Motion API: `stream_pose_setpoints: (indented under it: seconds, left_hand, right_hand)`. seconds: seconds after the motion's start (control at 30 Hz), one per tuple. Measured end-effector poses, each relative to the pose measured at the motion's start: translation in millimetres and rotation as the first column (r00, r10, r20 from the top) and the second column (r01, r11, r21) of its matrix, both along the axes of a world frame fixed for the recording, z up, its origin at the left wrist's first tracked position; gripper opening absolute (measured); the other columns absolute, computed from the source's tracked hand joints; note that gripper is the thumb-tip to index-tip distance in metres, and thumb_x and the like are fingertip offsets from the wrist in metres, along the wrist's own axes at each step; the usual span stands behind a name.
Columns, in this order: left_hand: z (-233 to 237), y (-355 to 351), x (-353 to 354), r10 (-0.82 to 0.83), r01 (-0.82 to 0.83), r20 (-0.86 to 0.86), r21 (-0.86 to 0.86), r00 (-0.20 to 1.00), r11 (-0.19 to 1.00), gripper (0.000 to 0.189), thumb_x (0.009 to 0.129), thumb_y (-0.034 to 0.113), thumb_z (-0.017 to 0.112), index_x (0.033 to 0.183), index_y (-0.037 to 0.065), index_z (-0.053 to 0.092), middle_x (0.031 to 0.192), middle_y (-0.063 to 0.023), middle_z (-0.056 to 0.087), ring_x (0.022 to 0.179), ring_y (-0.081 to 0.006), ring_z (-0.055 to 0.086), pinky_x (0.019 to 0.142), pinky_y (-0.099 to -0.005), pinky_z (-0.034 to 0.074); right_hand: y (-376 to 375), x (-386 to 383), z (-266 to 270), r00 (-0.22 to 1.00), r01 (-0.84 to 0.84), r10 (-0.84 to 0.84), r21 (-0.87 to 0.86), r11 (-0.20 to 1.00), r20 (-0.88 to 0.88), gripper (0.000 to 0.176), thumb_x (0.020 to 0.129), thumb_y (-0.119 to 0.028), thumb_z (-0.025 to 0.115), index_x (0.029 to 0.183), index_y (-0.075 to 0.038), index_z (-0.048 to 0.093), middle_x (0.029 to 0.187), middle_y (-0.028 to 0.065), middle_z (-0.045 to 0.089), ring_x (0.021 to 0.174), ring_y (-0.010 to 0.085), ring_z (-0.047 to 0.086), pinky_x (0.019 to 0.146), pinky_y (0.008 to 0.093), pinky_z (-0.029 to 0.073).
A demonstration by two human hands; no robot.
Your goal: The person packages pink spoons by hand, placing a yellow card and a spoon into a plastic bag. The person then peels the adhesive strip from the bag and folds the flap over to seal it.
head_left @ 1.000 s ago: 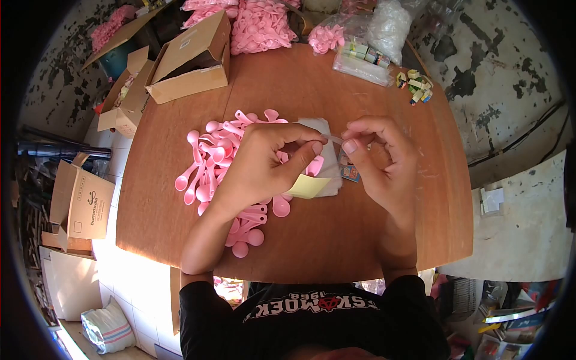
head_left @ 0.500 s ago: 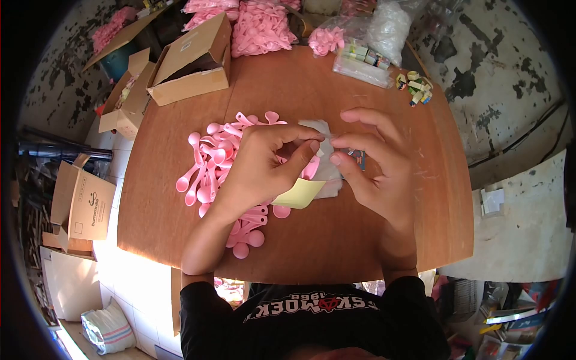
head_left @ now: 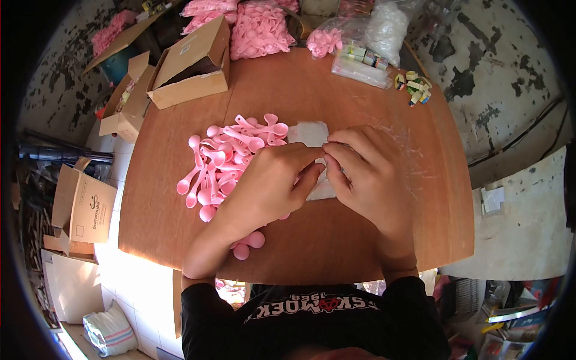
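Strong light at the near left, dimmer surroundings, a wide-angle bend.
The floor [head_left: 135, 282] at left burns out to white, while the tabletop [head_left: 444, 180] is moderately lit, with glare along its near-left edge. The black shirt [head_left: 360, 327] and the clutter [head_left: 498, 324] at near right sit in shade; clear plastic [head_left: 387, 30] glints at far right. Distortion bows the tabletop's edges, black vignetting rounds the corners, and the fingers [head_left: 354, 141] look fairly crisp.
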State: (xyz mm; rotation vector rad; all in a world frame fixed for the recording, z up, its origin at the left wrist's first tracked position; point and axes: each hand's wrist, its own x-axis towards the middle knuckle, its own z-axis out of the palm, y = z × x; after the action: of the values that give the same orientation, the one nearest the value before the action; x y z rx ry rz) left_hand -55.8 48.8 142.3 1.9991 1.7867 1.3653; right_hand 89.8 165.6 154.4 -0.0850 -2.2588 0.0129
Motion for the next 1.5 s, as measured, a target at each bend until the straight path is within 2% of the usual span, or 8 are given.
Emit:
stream_pose_setpoints:
  seconds: [0.43, 1.03, 1.1, 1.23, 1.3, 1.33, 1.4, 1.5]
  left_hand:
    - [8, -5, 4, -0.097, 0.098, -0.048, 0.027, 0.994, 0.995, 0.020, 0.083, -0.001, 0.067, 0.103, 0.001, 0.070, 0.076, -0.0126, 0.066, 0.061, -0.0239, 0.062, 0.056, -0.0339, 0.048]
    - [20, -22, 2, -0.094, 0.094, -0.019, 0.030, 0.995, 0.995, 0.017, 0.083, -0.001, 0.068, 0.100, 0.001, 0.071, 0.092, -0.0109, 0.073, 0.074, -0.0233, 0.071, 0.065, -0.0312, 0.055]
    - [21, -24, 1, -0.101, 0.102, -0.020, 0.056, 0.995, 0.993, 0.018, 0.083, -0.001, 0.068, 0.100, 0.001, 0.071, 0.093, -0.0108, 0.073, 0.075, -0.0237, 0.071, 0.066, -0.0317, 0.055]
    - [25, -29, -1, -0.092, 0.094, -0.037, 0.054, 0.995, 0.994, 0.018, 0.083, -0.001, 0.067, 0.101, 0.001, 0.071, 0.094, -0.0109, 0.073, 0.076, -0.0241, 0.071, 0.069, -0.0320, 0.055]
    - [27, -32, -1, -0.072, 0.072, -0.012, 0.047, 0.997, 0.996, 0.019, 0.083, -0.001, 0.067, 0.101, 0.001, 0.071, 0.095, -0.0111, 0.073, 0.079, -0.0238, 0.071, 0.072, -0.0319, 0.055]
    - [28, -33, -1, -0.076, 0.076, -0.010, 0.048, 0.997, 0.996, 0.019, 0.083, -0.001, 0.067, 0.101, 0.001, 0.071, 0.095, -0.0111, 0.073, 0.079, -0.0238, 0.071, 0.072, -0.0319, 0.055]
    - [30, -35, -2, -0.046, 0.045, 0.011, 0.029, 0.999, 0.999, 0.019, 0.082, -0.001, 0.068, 0.101, 0.001, 0.072, 0.094, -0.0109, 0.073, 0.081, -0.0231, 0.071, 0.074, -0.0318, 0.055]
    - [29, -34, -3, -0.060, 0.059, 0.007, 0.087, 0.998, 0.994, 0.019, 0.082, -0.001, 0.068, 0.100, 0.001, 0.072, 0.094, -0.0112, 0.073, 0.083, -0.0226, 0.071, 0.075, -0.0320, 0.055]
  right_hand:
    - [3, 3, 6, 0.985, -0.081, 0.065, -0.091, 0.993, -0.162, 0.018, 0.053, -0.002, 0.064, 0.062, -0.008, 0.050, 0.067, 0.0031, 0.052, 0.056, 0.0231, 0.054, 0.051, 0.0351, 0.043]
    - [4, 42, 25, 0.931, -0.087, 0.001, -0.218, 0.972, -0.366, 0.015, 0.061, 0.004, 0.064, 0.074, -0.001, 0.060, 0.078, 0.0129, 0.062, 0.065, 0.0208, 0.062, 0.061, 0.0286, 0.050]
    - [-1, 49, 27, 0.907, -0.187, 0.085, -0.213, 0.959, -0.413, 0.013, 0.064, 0.002, 0.066, 0.076, 0.000, 0.060, 0.081, 0.0139, 0.062, 0.065, 0.0215, 0.060, 0.061, 0.0287, 0.048]
    - [-30, 71, 34, 0.859, -0.216, 0.042, -0.286, 0.934, -0.511, 0.010, 0.071, -0.002, 0.068, 0.077, -0.001, 0.059, 0.084, 0.0117, 0.059, 0.067, 0.0206, 0.058, 0.062, 0.0296, 0.047]
    - [-35, 84, 40, 0.743, -0.504, 0.249, -0.274, 0.819, -0.621, 0.008, 0.080, -0.007, 0.061, 0.077, -0.005, 0.055, 0.085, 0.0103, 0.054, 0.067, 0.0173, 0.054, 0.060, 0.0290, 0.045]
    - [-33, 92, 45, 0.745, -0.500, 0.247, -0.275, 0.821, -0.619, 0.008, 0.080, -0.007, 0.061, 0.077, -0.005, 0.055, 0.085, 0.0103, 0.054, 0.067, 0.0173, 0.054, 0.060, 0.0290, 0.045]
    - [-21, 114, 57, 0.703, -0.681, 0.500, -0.276, 0.678, -0.506, 0.007, 0.081, -0.009, 0.063, 0.078, -0.009, 0.056, 0.086, 0.0078, 0.053, 0.064, 0.0157, 0.053, 0.057, 0.0283, 0.043]
    - [-1, 142, 71, 0.680, -0.732, 0.644, -0.379, 0.567, -0.351, 0.008, 0.080, -0.013, 0.066, 0.078, -0.012, 0.059, 0.089, 0.0042, 0.056, 0.066, 0.0150, 0.056, 0.060, 0.0290, 0.046]
